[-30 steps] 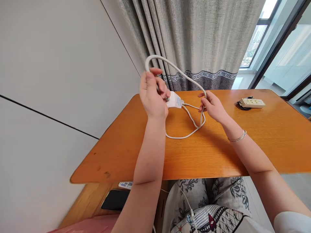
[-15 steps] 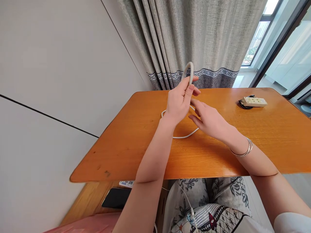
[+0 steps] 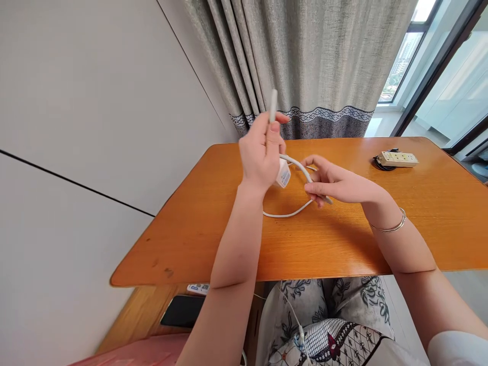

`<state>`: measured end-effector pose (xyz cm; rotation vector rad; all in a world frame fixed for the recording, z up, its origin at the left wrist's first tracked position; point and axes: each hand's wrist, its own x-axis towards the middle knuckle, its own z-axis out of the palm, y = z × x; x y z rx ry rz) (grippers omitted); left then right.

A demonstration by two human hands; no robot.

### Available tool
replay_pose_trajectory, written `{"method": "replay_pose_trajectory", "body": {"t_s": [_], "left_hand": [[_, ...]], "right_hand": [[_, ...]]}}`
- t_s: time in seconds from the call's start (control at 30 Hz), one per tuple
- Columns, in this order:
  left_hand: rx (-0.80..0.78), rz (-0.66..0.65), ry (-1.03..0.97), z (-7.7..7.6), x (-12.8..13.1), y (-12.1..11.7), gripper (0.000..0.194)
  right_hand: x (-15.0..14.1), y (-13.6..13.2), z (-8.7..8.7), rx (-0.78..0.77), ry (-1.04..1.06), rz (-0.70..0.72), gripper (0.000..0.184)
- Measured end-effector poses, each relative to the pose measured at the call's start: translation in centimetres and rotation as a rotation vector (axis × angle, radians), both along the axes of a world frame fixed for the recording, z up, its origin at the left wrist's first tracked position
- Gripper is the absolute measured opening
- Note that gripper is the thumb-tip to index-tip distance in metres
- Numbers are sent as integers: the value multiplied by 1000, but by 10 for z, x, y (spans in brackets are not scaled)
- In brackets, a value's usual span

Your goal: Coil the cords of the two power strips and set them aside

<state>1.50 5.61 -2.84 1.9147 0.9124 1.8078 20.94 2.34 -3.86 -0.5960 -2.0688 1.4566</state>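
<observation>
My left hand (image 3: 261, 155) is raised over the far part of the wooden table (image 3: 202, 229), closed around a looped bundle of white cable (image 3: 273, 104) that stands up above the thumb. A stretch of the cable runs from it to my right hand (image 3: 331, 182), which pinches it between thumb and fingers. Just right of my left wrist, a white block like a power adapter (image 3: 283, 175) shows in part; my left hand hides the rest. A further curve of cable rests on the table below both hands.
A power strip (image 3: 398, 159) with a dark cord lies at the table's back right. Below the near left edge a black phone (image 3: 183, 311) rests on a wooden surface. A grey curtain (image 3: 328, 61) hangs behind the table, and a white wall (image 3: 76, 101) stands at left.
My left hand has moved left with the looped cable. My right hand, which was beside it with fingers loose, now pinches a stretch of cable. The white block has come into view.
</observation>
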Motion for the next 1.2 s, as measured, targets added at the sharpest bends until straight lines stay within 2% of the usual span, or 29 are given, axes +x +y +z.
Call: {"method": "replay_pose_trajectory", "body": {"t_s": [0.03, 0.1, 0.17, 0.23, 0.5, 0.6, 0.73, 0.8, 1.03, 1.2], "left_hand": [[23, 31, -19, 1, -4, 3, 47], [3, 41, -53, 3, -11, 8, 49], [-91, -33, -71, 6, -14, 9, 49], [-204, -171, -69, 8, -13, 6, 49], [-560, -691, 20, 10, 9, -17, 42], [-643, -789, -17, 10, 17, -21, 48], [-724, -805, -72, 10, 20, -18, 64], [-753, -821, -72, 10, 20, -16, 67], [-814, -852, -91, 11, 21, -19, 45], [-866, -871, -83, 15, 24, -21, 39]], "right_hand": [[1, 1, 2, 46, -31, -13, 23], [2, 0, 5, 245, -26, -188, 17], [1, -4, 9, 496, 17, -449, 20], [-1, -8, 11, 674, 48, -623, 21], [12, 0, 9, 930, 122, -870, 41], [16, 6, 8, 910, 117, -904, 51], [15, 9, 7, 738, 117, -752, 55], [13, 8, 6, 687, 126, -743, 55], [11, 5, 7, 710, 139, -836, 58], [11, 6, 9, 659, 164, -798, 62]]}}
